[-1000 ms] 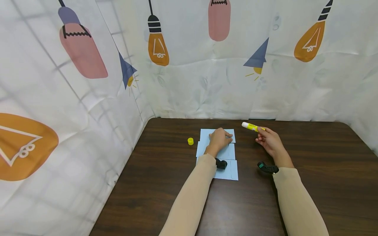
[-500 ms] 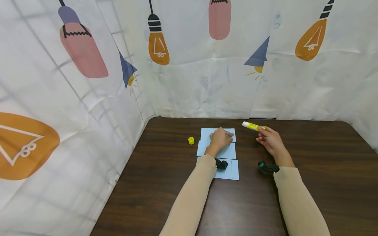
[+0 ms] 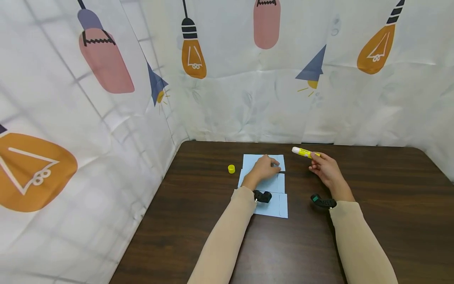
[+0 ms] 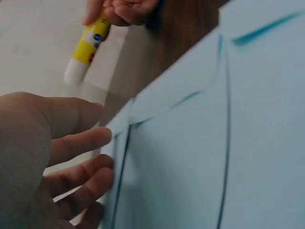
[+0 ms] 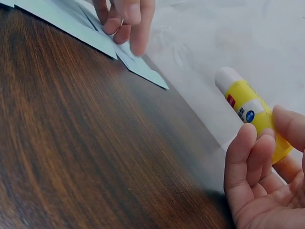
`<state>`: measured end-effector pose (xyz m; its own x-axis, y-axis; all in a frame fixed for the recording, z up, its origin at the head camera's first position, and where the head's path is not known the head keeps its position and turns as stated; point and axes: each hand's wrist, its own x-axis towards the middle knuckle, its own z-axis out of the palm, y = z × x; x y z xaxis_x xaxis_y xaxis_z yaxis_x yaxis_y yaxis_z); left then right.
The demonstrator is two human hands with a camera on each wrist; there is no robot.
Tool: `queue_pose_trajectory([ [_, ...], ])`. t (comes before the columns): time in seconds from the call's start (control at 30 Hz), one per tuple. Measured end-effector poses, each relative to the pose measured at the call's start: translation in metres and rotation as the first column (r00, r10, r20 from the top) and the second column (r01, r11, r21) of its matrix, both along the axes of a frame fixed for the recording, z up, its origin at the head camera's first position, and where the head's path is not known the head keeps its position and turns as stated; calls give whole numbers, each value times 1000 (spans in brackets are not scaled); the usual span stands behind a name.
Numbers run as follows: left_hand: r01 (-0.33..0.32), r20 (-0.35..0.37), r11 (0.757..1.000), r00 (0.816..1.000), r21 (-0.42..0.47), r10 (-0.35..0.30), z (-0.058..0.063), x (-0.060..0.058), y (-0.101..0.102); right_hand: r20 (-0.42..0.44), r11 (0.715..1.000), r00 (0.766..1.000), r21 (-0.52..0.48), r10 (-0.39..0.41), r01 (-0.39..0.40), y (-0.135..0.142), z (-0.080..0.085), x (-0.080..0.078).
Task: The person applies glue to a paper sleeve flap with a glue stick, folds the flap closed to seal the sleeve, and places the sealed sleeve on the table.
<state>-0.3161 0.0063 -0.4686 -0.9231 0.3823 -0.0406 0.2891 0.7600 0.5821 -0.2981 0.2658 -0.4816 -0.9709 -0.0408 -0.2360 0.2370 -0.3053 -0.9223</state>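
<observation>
Three light blue envelopes, a far one [image 3: 250,158], a middle one [image 3: 274,183] and a near one [image 3: 280,206], lie in a column on the dark table. Over the far and middle envelopes is my left hand [image 3: 261,170], its fingers loosely bent and fingertips right at the paper's edge in the left wrist view. My right hand [image 3: 328,169] pinches a yellow glue stick [image 5: 248,107] between thumb and fingers, its white end pointing left, above the table beyond the envelopes' right side. A yellow cap [image 3: 231,169] stands left of the envelopes.
The brown wooden table [image 3: 383,205] extends on both sides and toward me. White curtains [image 3: 227,106] printed with lamps and bulbs hang behind and to the left. Each wrist wears a small black camera [image 3: 262,196].
A narrow dark gap now shows between the far and middle envelopes. My left wrist has shifted slightly left. The right hand keeps its hold on the glue stick, nearly still.
</observation>
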Motion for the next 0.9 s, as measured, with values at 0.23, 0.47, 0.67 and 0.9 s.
queue_pose_trajectory([
  [0.23, 79, 45, 997, 996, -19, -78, 16, 11, -6, 11, 1000, 1000, -19, 5, -5, 1, -1, -1],
  [0.47, 152, -50, 987, 988, 46, -149, 36, 31, -13, -6, 1000, 1000, -12, -4, 4, 2, 0, -1],
  [0.67, 124, -171, 987, 980, 105, -105, 37, 46, -21, -12, 1000, 1000, -4, 16, -16, 4, 2, 2],
  [0.9, 44, -235, 974, 972, 222, 9, 29, 53, -29, -28, 998, 997, 4, 69, -69, -5, 8, 7],
])
